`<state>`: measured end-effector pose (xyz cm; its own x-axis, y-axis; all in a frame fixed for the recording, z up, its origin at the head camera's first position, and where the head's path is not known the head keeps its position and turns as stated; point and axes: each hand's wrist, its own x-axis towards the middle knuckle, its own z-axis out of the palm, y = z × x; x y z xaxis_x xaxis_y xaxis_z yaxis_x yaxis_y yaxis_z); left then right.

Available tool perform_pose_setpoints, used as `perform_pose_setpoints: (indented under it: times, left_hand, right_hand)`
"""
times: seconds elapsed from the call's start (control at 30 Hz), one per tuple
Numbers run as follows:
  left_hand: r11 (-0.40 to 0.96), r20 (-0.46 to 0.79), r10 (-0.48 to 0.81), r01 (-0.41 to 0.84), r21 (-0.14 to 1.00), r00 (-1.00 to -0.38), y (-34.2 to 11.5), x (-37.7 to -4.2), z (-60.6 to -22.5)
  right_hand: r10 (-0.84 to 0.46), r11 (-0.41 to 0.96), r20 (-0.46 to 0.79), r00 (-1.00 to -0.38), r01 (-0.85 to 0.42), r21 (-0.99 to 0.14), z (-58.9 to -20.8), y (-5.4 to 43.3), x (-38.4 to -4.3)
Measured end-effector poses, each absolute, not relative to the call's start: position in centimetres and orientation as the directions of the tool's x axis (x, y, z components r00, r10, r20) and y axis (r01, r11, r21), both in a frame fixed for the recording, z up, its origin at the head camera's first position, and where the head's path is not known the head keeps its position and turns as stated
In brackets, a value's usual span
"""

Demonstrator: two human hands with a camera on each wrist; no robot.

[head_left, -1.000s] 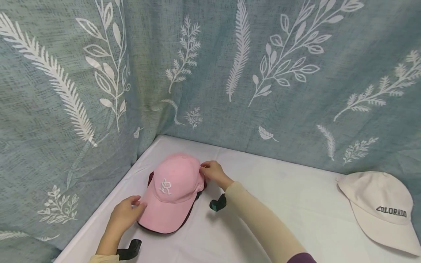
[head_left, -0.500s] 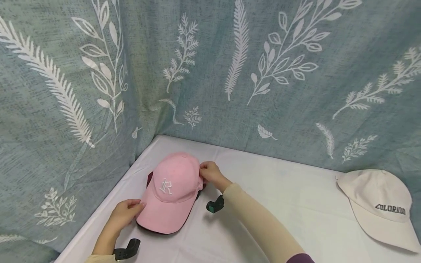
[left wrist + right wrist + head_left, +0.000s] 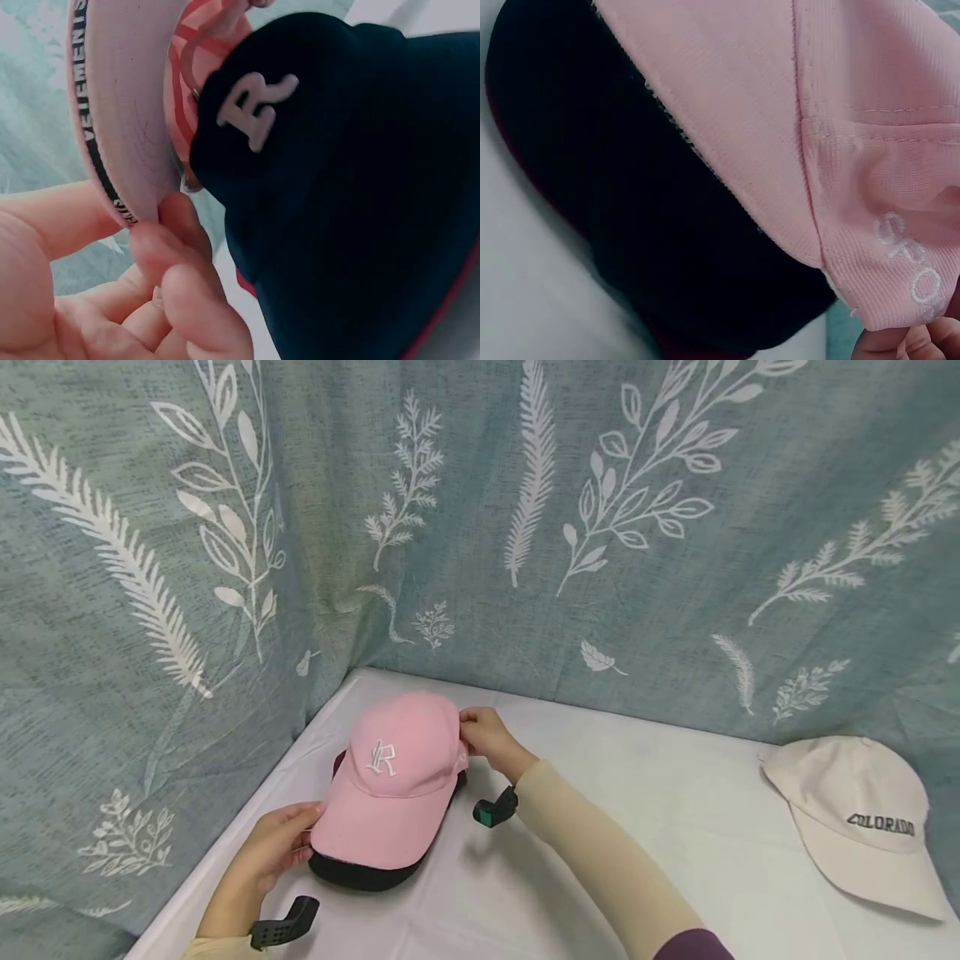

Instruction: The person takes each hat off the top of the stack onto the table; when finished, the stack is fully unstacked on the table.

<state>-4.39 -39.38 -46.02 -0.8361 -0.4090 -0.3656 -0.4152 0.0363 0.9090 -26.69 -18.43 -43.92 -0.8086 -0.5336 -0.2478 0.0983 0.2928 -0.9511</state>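
Observation:
A pink baseball cap [image 3: 408, 747] with a white R on its front is raised and tilted over a dark cap [image 3: 363, 872]. My left hand [image 3: 268, 852] pinches the left edge of its brim, thumb on one face and fingers on the other in the left wrist view. At the right rear rim, my right hand [image 3: 491, 742] grips the pink cap beside the embroidered letters. The dark cap [image 3: 337, 202] bears a pale R and shows between brim and table. Dark red cloth [image 3: 339, 763] peeks out at its left; the rest of that is hidden.
A cream cap [image 3: 847, 802] marked COLORADO lies on the right side of the white-covered table [image 3: 600, 777]. Grey-blue leaf-patterned curtains [image 3: 480, 527] close off the left and the back. A black wrist mount [image 3: 495, 808] juts out below each hand.
The pink cap has risen off the dark cap, and more of the dark brim shows beneath it. My left fingers have closed on the pink brim; the right hand has moved up slightly.

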Motion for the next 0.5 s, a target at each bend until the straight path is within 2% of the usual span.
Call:
perform_pose_setpoints:
  times: [0.23, 0.5]
  left_hand:
    - [-0.009, -0.348, -0.426, -0.380, 0.925, -0.835, -39.2, -4.5, -44.7]
    - [-0.016, -0.252, -0.427, -0.272, 0.962, -0.868, -39.0, -4.8, -42.8]
  right_hand:
    - [-0.540, 0.275, -0.234, -0.808, 0.093, -0.957, -42.5, -18.1, -27.0]
    - [-0.554, 0.191, -0.213, -0.805, 0.127, -0.973, -41.2, -17.6, -27.4]
